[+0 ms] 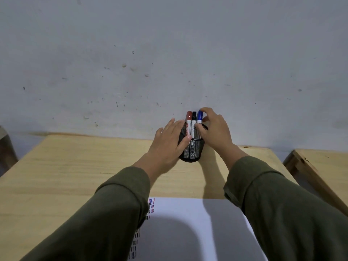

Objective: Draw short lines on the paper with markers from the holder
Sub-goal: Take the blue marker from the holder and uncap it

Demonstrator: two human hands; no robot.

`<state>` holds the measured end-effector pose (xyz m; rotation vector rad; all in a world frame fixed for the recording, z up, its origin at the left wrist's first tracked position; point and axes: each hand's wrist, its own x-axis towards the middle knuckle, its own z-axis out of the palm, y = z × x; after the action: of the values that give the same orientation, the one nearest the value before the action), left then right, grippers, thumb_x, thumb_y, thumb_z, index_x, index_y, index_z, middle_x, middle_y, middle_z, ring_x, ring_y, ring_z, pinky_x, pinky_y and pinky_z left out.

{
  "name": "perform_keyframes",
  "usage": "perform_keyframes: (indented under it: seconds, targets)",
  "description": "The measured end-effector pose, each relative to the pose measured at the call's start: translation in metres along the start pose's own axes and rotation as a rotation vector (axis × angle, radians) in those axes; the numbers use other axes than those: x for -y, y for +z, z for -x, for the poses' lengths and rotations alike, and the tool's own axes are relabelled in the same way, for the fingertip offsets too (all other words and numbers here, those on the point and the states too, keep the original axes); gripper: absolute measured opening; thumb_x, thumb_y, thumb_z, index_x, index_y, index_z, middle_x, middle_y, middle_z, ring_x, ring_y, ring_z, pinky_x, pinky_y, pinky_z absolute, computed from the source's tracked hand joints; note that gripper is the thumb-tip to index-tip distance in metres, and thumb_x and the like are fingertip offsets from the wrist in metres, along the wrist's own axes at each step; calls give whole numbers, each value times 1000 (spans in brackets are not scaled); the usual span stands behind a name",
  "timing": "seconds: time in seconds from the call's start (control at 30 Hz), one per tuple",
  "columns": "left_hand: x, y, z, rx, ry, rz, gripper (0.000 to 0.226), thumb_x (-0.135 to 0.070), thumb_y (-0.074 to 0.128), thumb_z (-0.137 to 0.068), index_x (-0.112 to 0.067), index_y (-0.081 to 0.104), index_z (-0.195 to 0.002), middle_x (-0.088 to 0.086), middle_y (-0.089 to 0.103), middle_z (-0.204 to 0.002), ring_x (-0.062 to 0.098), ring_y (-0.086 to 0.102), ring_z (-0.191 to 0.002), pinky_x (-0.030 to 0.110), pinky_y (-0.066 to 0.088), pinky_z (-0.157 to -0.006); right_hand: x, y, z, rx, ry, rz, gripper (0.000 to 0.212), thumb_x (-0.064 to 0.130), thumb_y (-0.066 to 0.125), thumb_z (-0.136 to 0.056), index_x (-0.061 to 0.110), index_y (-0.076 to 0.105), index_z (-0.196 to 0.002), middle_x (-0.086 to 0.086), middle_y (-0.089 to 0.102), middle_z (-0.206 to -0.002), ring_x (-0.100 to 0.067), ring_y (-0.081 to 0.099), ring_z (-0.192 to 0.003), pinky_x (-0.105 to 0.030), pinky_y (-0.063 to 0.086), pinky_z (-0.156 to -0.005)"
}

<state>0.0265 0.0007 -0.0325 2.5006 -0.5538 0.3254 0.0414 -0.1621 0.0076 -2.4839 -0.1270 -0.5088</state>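
A black mesh holder [194, 150] stands at the far edge of the wooden table [75, 176], against the wall. Three markers stand in it: red cap [188, 117], black cap [194, 117], blue cap [199, 115]. My left hand [167, 146] wraps the holder's left side, thumb across its front. My right hand [214, 129] pinches the blue marker near its cap, which stands slightly higher than the others. The white paper [188, 223] lies near me, with columns of short red, blue and black lines [150, 206] along its left edge, partly hidden by my left sleeve.
A scuffed grey wall [169, 53] rises straight behind the holder. A second wooden table [320, 166] stands to the right across a narrow gap. My shadow falls on the paper's middle.
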Motion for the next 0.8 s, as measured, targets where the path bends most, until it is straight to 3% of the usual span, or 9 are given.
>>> perform_keyframes:
  seconds: [0.23, 0.4, 0.57, 0.7, 0.8]
  targets:
    - [-5, -7, 0, 22, -18, -47, 58, -50, 26, -96, -22, 21, -147, -4, 29, -154, 15, 8, -149, 45, 15, -117, 11, -4, 0, -60, 110, -101, 42, 12, 59, -85, 23, 44, -123, -7, 61, -101, -22, 51, -90, -36, 48, -79]
    - [-19, -28, 1, 54, -17, -81, 59, -45, 30, -97, -18, 20, -149, -1, 23, -158, 16, 5, -149, 45, 12, -117, 35, -33, -3, -210, 233, -456, 46, 5, 57, -89, 20, 39, -129, -2, 50, -91, -8, 51, -72, -14, 40, -57]
    - [-44, -62, 0, -62, -54, 33, 52, -41, 29, -99, -19, 30, -146, -2, 28, -156, 14, 10, -148, 42, 13, -116, 64, -69, 1, -297, 184, -599, 49, 8, 58, -87, 27, 37, -127, -4, 54, -92, -18, 64, -80, -15, 43, -59]
    - [-72, -95, 6, -216, -120, 325, 45, -36, 34, -100, -17, 45, -139, 1, 48, -145, 18, 39, -137, 32, 28, -112, 82, -88, 27, -155, 113, -693, 48, 11, 61, -86, 27, 38, -125, -4, 68, -85, -16, 71, -78, -23, 51, -73]
    - [-90, -114, 21, -174, -157, 456, 42, -33, 34, -100, -21, 45, -139, 0, 51, -143, 17, 44, -133, 26, 30, -106, 92, -96, 55, 9, 97, -774, 50, 10, 64, -85, 21, 40, -127, -7, 72, -87, -12, 71, -73, -19, 52, -64]
